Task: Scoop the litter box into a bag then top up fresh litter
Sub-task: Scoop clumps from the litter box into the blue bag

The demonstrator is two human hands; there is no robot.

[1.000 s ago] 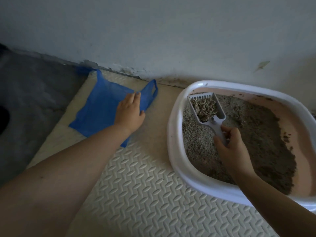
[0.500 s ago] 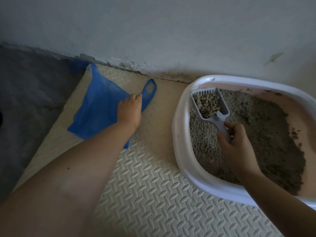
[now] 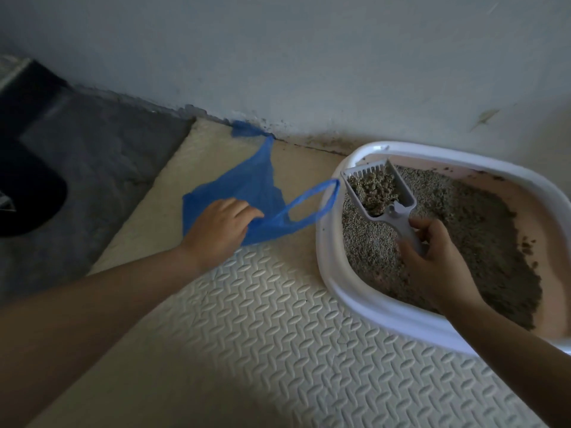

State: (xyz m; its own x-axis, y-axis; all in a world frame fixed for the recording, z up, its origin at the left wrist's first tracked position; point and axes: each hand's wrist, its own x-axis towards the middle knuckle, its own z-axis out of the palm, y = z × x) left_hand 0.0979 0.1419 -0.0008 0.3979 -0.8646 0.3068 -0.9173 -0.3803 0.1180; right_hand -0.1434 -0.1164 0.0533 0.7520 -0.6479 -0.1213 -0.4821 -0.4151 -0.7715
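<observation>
A white-rimmed litter box (image 3: 332,267) with a pink inside sits at the right, holding grey litter (image 3: 482,230). My right hand (image 3: 432,257) grips the handle of a pale slotted scoop (image 3: 398,196), which carries a clump of litter just above the box's left end. A thin blue plastic bag (image 3: 247,183) lies on the cream foam mat left of the box. My left hand (image 3: 221,227) pinches the bag's near edge, and one handle loop (image 3: 312,205) stretches toward the box rim.
The cream textured foam mat (image 3: 262,329) covers the floor under the box and bag. A dark grey rug (image 3: 86,174) lies to the left, with a black object (image 3: 27,193) at its edge. A pale wall (image 3: 309,63) runs along the back.
My left hand has closed on the bag and drawn it right toward the box, bunching it and lifting a handle loop. The scoop stays loaded over the box.
</observation>
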